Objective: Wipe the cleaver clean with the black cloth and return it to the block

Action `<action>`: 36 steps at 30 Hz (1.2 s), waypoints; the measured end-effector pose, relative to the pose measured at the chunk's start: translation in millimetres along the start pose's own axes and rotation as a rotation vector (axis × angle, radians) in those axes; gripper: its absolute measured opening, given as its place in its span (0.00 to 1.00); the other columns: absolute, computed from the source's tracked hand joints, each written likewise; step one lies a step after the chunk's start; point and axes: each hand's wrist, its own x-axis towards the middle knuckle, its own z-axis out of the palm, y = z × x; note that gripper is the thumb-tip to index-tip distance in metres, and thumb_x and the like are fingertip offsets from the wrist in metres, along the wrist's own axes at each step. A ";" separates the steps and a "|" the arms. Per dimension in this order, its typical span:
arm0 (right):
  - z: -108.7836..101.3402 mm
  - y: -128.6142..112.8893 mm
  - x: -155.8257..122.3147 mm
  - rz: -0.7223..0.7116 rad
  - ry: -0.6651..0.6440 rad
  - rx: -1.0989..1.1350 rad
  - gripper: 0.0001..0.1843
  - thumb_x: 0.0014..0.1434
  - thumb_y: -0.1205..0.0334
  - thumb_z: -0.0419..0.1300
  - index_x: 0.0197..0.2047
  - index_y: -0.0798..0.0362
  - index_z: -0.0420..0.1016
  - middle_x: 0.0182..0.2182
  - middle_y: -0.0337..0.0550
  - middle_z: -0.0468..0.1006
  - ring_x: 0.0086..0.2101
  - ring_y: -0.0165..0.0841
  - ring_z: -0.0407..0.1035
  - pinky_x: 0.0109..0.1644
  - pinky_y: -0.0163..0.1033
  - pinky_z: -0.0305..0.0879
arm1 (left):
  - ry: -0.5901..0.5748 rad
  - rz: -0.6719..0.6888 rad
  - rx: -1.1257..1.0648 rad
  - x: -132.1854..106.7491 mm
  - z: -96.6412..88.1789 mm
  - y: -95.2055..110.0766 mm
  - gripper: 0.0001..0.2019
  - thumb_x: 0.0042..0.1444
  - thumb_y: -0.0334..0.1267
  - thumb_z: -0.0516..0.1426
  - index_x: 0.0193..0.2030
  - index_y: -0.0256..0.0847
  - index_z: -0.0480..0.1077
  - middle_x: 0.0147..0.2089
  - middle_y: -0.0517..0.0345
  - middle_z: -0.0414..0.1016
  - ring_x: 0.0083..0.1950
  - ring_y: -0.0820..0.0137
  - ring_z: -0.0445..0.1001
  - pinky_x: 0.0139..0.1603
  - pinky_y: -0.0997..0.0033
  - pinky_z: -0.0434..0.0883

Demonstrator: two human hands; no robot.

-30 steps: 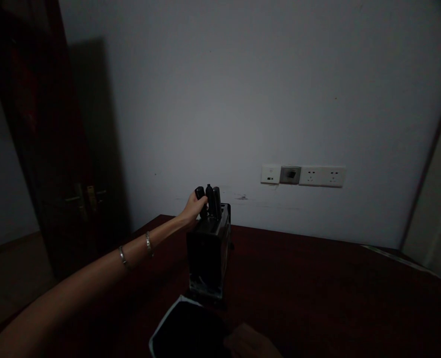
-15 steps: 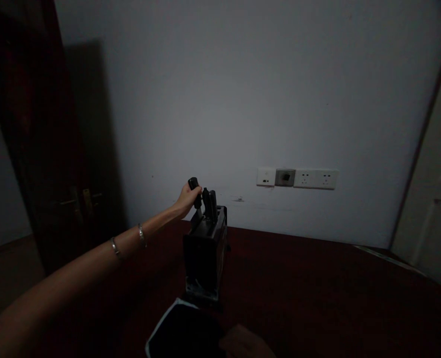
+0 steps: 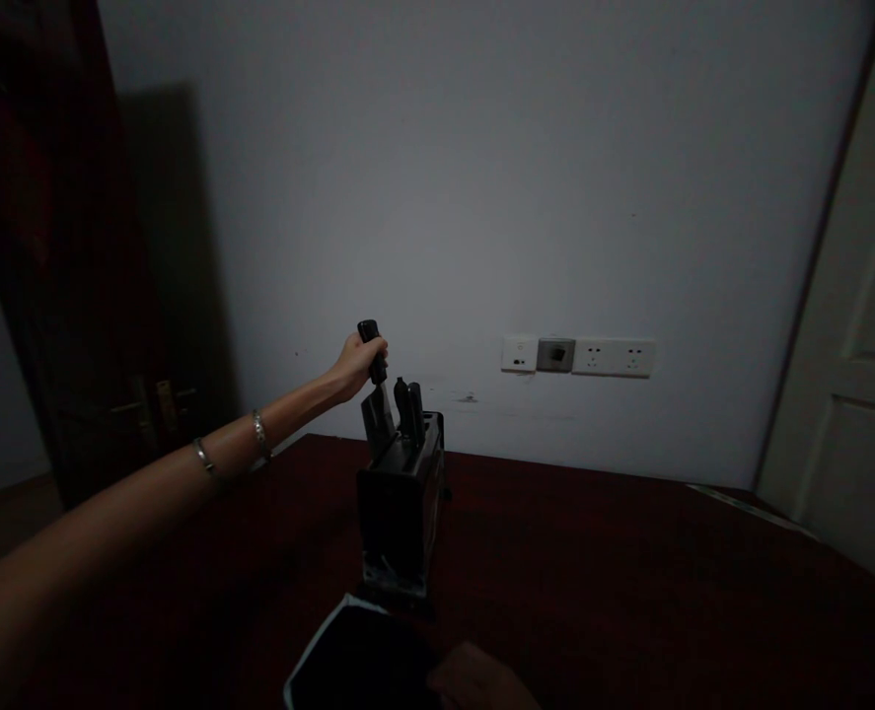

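My left hand [image 3: 360, 363] is closed around the black handle of a cleaver [image 3: 379, 422]. Its broad blade stands partly out of the left slot of a black knife block [image 3: 393, 523], with the lower part hidden inside. Two more black-handled tools [image 3: 408, 409], probably knives, are upright in the block beside it. At the bottom edge my right hand [image 3: 477, 678] rests with curled fingers by the right side of a dark flat piece with a pale border [image 3: 355, 656]. Deep shadow hides what those fingers hold, if anything.
The block stands on a dark red table [image 3: 592, 552] against a pale wall [image 3: 437, 197]. Wall sockets [image 3: 607, 357] sit to the right above the tabletop. A dark door [image 3: 52, 247] is at the left, and a pale panelled door [image 3: 843, 394] at the right.
My left hand has risen and drawn the cleaver higher, so more of its blade shows above the block. My right hand has barely moved. The view has shifted slightly.
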 end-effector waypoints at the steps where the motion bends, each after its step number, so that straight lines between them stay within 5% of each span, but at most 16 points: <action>1: -0.1 -0.6 0.4 0.011 0.002 0.001 0.11 0.62 0.64 0.45 0.38 0.52 0.69 0.26 0.40 0.77 0.26 0.27 0.68 0.27 0.28 0.63 | 0.002 0.005 -0.002 1.5 0.2 4.6 0.07 0.39 0.24 0.52 0.26 0.37 0.60 0.22 0.61 0.63 0.22 0.77 0.63 0.23 0.75 0.61; 17: -2.3 -4.4 1.4 0.046 -0.030 0.085 0.13 0.53 0.72 0.49 0.39 0.53 0.72 0.31 0.43 0.79 0.30 0.31 0.71 0.33 0.31 0.67 | 0.007 0.126 0.038 26.6 3.2 82.4 0.08 0.40 0.21 0.50 0.23 0.38 0.58 0.21 0.61 0.61 0.24 0.76 0.61 0.26 0.71 0.61; 23: -25.3 -20.9 8.7 0.248 -0.060 0.256 0.14 0.55 0.69 0.50 0.42 0.54 0.74 0.35 0.46 0.79 0.35 0.32 0.72 0.38 0.33 0.68 | 0.018 0.192 0.079 29.6 6.3 117.4 0.08 0.42 0.21 0.50 0.24 0.39 0.57 0.21 0.61 0.60 0.24 0.75 0.60 0.27 0.70 0.61; 26: -38.9 -26.3 13.3 0.476 0.037 0.415 0.14 0.59 0.61 0.50 0.43 0.52 0.74 0.39 0.46 0.78 0.40 0.34 0.71 0.46 0.38 0.65 | 0.005 0.224 0.120 30.3 11.1 138.6 0.09 0.43 0.21 0.51 0.24 0.39 0.56 0.21 0.62 0.59 0.25 0.77 0.60 0.28 0.72 0.61; 30: -60.8 -17.1 21.0 0.817 0.212 0.671 0.21 0.59 0.49 0.50 0.36 0.55 0.77 0.32 0.48 0.79 0.34 0.36 0.72 0.36 0.39 0.68 | 0.000 0.289 0.154 33.2 20.8 172.1 0.08 0.45 0.21 0.50 0.26 0.36 0.54 0.25 0.63 0.58 0.26 0.80 0.61 0.29 0.75 0.62; 36: -129.3 12.5 23.6 0.973 0.512 0.768 0.20 0.51 0.47 0.58 0.32 0.57 0.77 0.32 0.51 0.79 0.31 0.36 0.72 0.27 0.37 0.66 | -0.039 0.300 0.102 32.8 45.7 219.9 0.05 0.50 0.21 0.44 0.29 0.32 0.51 0.31 0.62 0.54 0.33 0.83 0.66 0.34 0.73 0.60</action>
